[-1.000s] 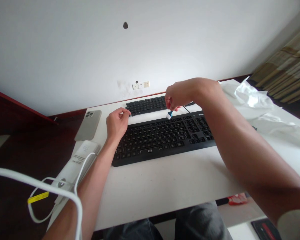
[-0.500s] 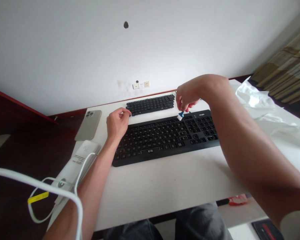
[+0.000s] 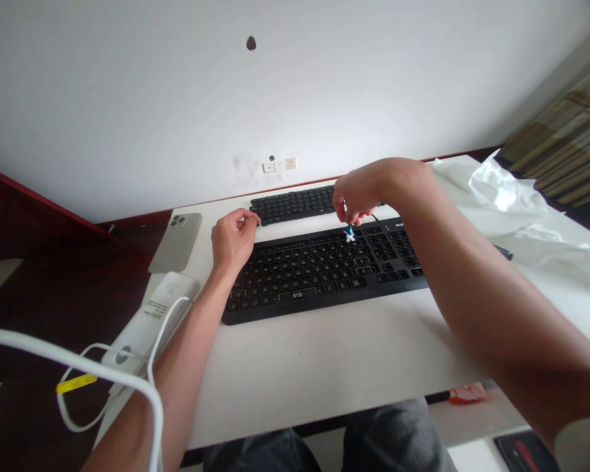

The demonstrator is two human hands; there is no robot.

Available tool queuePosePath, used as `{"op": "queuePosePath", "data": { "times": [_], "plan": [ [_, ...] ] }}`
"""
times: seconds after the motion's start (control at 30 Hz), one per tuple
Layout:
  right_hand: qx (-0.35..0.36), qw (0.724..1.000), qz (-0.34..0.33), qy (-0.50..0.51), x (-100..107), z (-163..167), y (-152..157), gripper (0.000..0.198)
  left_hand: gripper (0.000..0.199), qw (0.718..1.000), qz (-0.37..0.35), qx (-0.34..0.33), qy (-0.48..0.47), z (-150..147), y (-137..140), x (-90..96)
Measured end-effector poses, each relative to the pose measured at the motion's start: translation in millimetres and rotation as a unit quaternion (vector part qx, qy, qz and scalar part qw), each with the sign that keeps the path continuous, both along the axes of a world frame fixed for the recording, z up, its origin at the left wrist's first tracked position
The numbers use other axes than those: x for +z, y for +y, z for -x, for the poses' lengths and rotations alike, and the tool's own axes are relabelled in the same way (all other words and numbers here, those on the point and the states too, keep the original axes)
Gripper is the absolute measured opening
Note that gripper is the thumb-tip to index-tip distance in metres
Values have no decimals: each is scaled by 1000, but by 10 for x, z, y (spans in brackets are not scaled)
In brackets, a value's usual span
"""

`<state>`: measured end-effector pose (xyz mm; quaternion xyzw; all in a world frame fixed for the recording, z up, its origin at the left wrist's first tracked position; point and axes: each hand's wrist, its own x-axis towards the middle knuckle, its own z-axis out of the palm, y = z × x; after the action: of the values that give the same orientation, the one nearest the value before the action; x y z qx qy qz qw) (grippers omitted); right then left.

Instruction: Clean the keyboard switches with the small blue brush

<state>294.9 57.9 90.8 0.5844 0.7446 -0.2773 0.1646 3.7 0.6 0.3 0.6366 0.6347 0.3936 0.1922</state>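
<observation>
A black keyboard base (image 3: 295, 265) with bare key sockets lies on the white table. My right hand (image 3: 356, 195) reaches over its far edge, fingers pinched on a small brush (image 3: 350, 235) with a blue handle and white bristles. The bristles, pressed apart, touch the upper rows of sockets. At the base's far left corner, my left hand (image 3: 233, 239) is closed with its fingers curled; whether it grips the base's edge is hidden. Behind the base lies a black panel of keys (image 3: 295, 203), its right end covered by my right hand.
A phone (image 3: 177, 242) lies face down at the table's left edge, near a white power strip (image 3: 145, 321) with white cables (image 3: 69, 357). Crumpled clear plastic (image 3: 506, 190) spreads over the right side. The wall with sockets (image 3: 279, 166) stands behind the table.
My right hand has moved slightly left with the brush, whose bristles are now splayed against the keyboard base. My left hand stays in place. The view has shifted a little.
</observation>
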Motion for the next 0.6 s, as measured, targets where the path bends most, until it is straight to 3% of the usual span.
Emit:
{"op": "queuePosePath", "data": {
  "times": [0.27,0.43,0.6],
  "plan": [
    [47,999,-27,0,70,-150,28,16,26,1000,-1,3,11,3,4,-11],
    [-17,999,-27,36,58,-61,21,21,27,1000,3,1,8,0,-6,-3],
    [59,997,-53,6,123,12,-36,12,26,1000,-2,1,11,1,0,-6]
  ]
}}
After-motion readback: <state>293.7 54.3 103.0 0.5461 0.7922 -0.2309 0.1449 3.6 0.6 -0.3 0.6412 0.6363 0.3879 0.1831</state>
